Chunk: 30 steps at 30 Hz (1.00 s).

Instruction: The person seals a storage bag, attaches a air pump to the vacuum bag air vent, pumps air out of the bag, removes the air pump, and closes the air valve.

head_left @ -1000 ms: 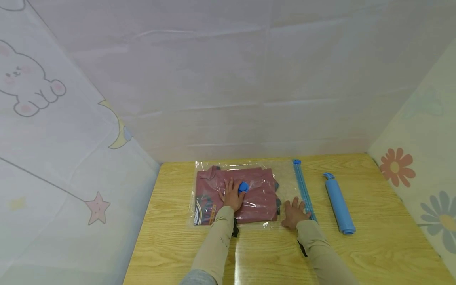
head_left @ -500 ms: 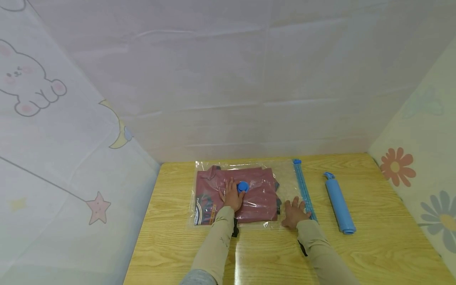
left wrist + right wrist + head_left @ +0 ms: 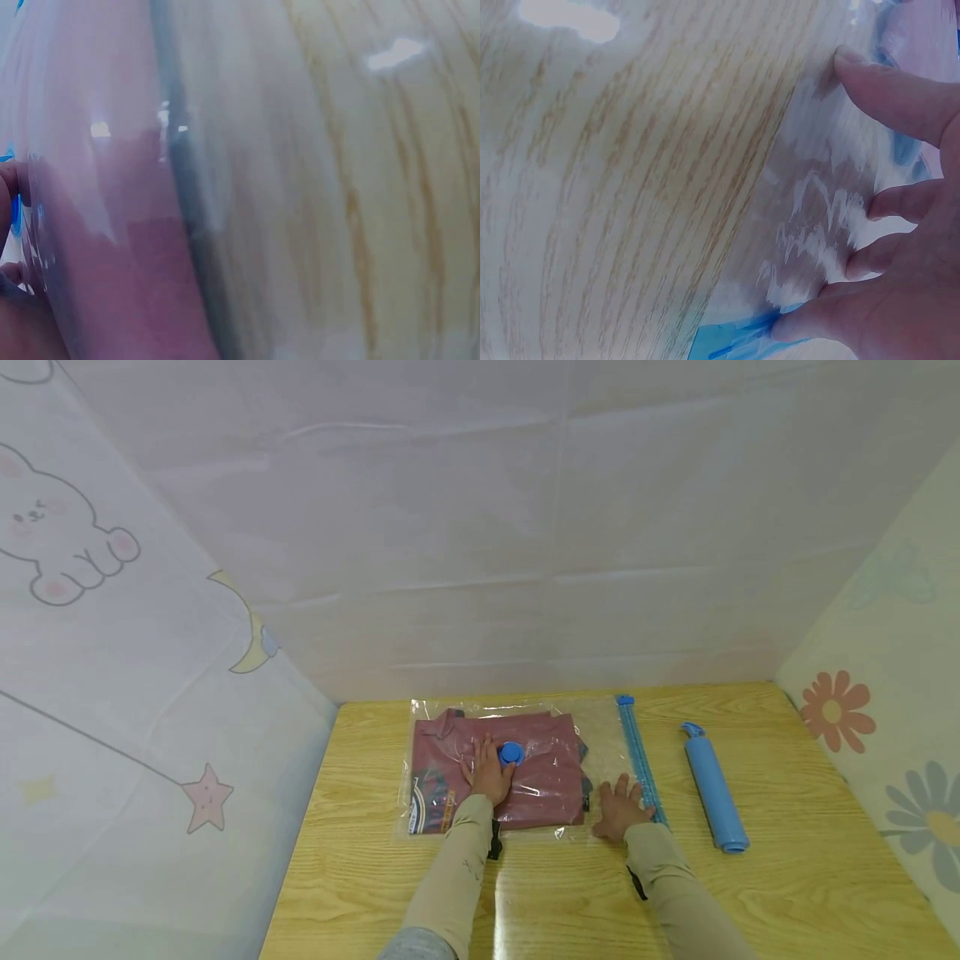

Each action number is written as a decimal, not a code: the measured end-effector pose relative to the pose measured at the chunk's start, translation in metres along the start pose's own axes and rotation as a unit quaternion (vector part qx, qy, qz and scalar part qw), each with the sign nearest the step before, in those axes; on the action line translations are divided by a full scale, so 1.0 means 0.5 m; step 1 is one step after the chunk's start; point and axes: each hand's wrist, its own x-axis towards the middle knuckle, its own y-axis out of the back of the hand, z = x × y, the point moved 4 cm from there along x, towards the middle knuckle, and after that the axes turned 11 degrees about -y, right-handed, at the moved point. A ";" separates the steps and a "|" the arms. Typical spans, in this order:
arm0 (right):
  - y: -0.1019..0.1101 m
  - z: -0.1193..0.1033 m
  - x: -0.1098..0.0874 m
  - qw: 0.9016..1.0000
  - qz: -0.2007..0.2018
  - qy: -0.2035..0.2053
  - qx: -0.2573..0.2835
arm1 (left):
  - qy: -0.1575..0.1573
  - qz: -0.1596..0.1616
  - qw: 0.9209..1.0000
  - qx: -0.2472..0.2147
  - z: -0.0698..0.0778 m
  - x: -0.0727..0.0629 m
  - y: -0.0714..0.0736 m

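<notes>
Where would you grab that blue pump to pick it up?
The blue pump is probably best gripped around its middle, from above, by the right hand: it lies flat right of the bag, long and round, handle pointing away.

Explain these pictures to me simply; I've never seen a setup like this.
There is no robot here: the hands are a person's own, bare. The wide picture comes from a camera worn on the head, looking forward and down. The two close ones come from cameras on the wrists, each showing that hand's work; the left one is blurry.

On the table lies a clear bag with a folded garment inside, a round blue cap and a blue zip along one side. A blue pump lies apart, to the right.

Nothing is gripped. The left hand rests on the bag over the garment, beside the cap; the right hand rests at the zip end.
</notes>
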 end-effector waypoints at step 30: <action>-0.009 0.007 0.007 1.000 0.007 0.006 0.009 | -0.007 -0.011 0.999 0.034 -0.004 0.000 -0.007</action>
